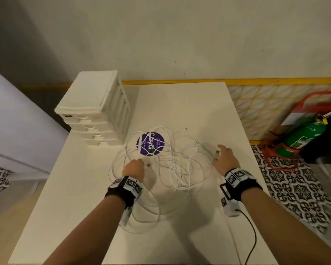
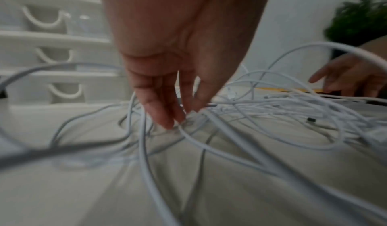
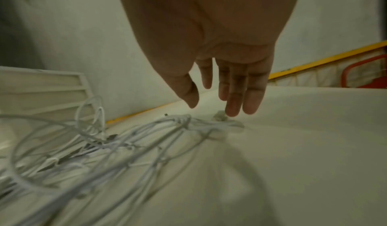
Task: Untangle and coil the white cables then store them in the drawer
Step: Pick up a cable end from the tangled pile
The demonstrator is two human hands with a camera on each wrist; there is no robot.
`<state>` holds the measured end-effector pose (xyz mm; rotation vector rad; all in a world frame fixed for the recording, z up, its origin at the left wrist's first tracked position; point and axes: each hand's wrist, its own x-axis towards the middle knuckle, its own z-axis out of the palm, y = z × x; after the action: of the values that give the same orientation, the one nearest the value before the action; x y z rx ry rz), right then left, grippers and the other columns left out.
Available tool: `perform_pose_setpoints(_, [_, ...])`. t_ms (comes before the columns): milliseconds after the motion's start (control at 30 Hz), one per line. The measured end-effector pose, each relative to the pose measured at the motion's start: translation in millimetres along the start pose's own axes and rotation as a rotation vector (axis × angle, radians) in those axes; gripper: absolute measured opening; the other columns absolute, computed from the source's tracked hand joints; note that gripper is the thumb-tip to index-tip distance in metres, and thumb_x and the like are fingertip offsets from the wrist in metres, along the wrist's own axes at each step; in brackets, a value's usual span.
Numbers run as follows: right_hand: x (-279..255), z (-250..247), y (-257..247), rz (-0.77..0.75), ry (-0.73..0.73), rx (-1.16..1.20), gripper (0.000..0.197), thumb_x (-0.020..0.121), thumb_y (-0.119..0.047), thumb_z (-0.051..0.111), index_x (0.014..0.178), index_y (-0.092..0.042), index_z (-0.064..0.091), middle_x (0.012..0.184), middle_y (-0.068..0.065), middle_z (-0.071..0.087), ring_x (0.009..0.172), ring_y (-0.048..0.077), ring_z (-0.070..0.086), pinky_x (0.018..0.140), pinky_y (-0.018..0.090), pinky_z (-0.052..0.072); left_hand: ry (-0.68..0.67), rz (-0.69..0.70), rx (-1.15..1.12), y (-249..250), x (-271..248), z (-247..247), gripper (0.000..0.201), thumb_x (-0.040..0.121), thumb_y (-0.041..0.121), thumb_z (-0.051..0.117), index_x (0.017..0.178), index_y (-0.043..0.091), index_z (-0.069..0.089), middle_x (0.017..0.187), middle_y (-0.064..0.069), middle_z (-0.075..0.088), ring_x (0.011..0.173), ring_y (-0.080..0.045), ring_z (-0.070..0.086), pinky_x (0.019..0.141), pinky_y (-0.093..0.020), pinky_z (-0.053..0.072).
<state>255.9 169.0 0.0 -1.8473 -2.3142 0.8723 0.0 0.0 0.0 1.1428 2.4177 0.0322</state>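
A loose tangle of white cables (image 1: 172, 165) sprawls over the middle of the white table (image 1: 199, 104). At the table's back left stands a white drawer unit (image 1: 96, 111), all its drawers closed. My left hand (image 1: 134, 167) reaches down into the tangle's left side. In the left wrist view its thumb and fingertips (image 2: 165, 121) pinch a strand of the cables (image 2: 251, 113). My right hand (image 1: 223, 155) is at the tangle's right edge with fingers straight. In the right wrist view its fingertips (image 3: 232, 110) hover just over a cable plug (image 3: 220, 117).
A round purple sticker (image 1: 150, 143) lies under the cables' far loops. A green fire extinguisher (image 1: 302, 136) in a red stand sits on the patterned floor to the right. A black lead (image 1: 252, 232) hangs from my right wrist. The wall runs behind the table.
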Motion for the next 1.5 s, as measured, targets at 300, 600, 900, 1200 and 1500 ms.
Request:
perform_pose_setpoints(300, [2.4, 11.5, 10.4, -0.059, -0.155, -0.086, 0.046, 0.092, -0.018, 0.049, 0.137, -0.019, 0.041, 0.134, 0.017, 0.037, 0.111, 0.035, 0.053, 0.093, 0.034, 0.041, 0.056, -0.062, -0.182, -27.1, -13.0, 3.3, 0.024, 0.091, 0.015, 0.052, 0.104, 0.003, 0.067, 0.112, -0.023, 0.061, 0.100, -0.036, 0.060, 0.082, -0.031, 0.043])
perform_pose_setpoints(600, [-9.2, 15.7, 13.5, -0.021, -0.104, 0.053, 0.034, 0.090, -0.010, 0.044, 0.124, -0.009, 0.050, 0.120, 0.016, 0.059, 0.108, 0.032, 0.055, 0.089, 0.032, 0.042, 0.083, -0.078, -0.125, -29.2, -11.7, -8.3, 0.016, 0.092, 0.017, 0.051, 0.101, 0.006, 0.059, 0.109, -0.018, 0.063, 0.100, -0.033, 0.059, 0.081, -0.035, 0.043])
perform_pose_setpoints(900, [-14.5, 18.8, 4.5, 0.275, -0.054, 0.034, 0.054, 0.089, -0.054, 0.046, 0.105, -0.004, 0.057, 0.109, 0.017, 0.064, 0.098, 0.032, 0.060, 0.072, 0.030, 0.042, 0.341, 0.068, -0.011, -33.3, -24.3, -47.1, 0.031, 0.098, 0.030, 0.044, 0.113, 0.011, 0.064, 0.096, -0.021, 0.070, 0.093, -0.038, 0.064, 0.072, -0.038, 0.047])
perform_pose_setpoints(1200, [-23.9, 23.2, -7.4, 0.287, -0.087, -0.006, 0.036, 0.086, -0.036, 0.060, 0.098, -0.003, 0.064, 0.108, 0.018, 0.066, 0.099, 0.033, 0.061, 0.077, 0.034, 0.047, 0.488, 0.172, -0.658, -45.4, -21.9, -98.0, 0.019, 0.098, 0.010, 0.041, 0.107, 0.003, 0.057, 0.083, -0.012, 0.058, 0.076, -0.029, 0.051, 0.064, -0.029, 0.033])
perform_pose_setpoints(1500, [-40.8, 26.3, -13.7, 0.253, 0.021, 0.048, 0.026, 0.087, -0.019, 0.057, 0.109, -0.005, 0.058, 0.112, 0.017, 0.064, 0.105, 0.032, 0.058, 0.086, 0.034, 0.045, 0.356, 0.257, -0.705, -32.1, -2.1, -88.9, 0.021, 0.097, 0.022, 0.051, 0.093, 0.007, 0.066, 0.073, -0.003, 0.061, 0.072, -0.024, 0.054, 0.061, -0.029, 0.038])
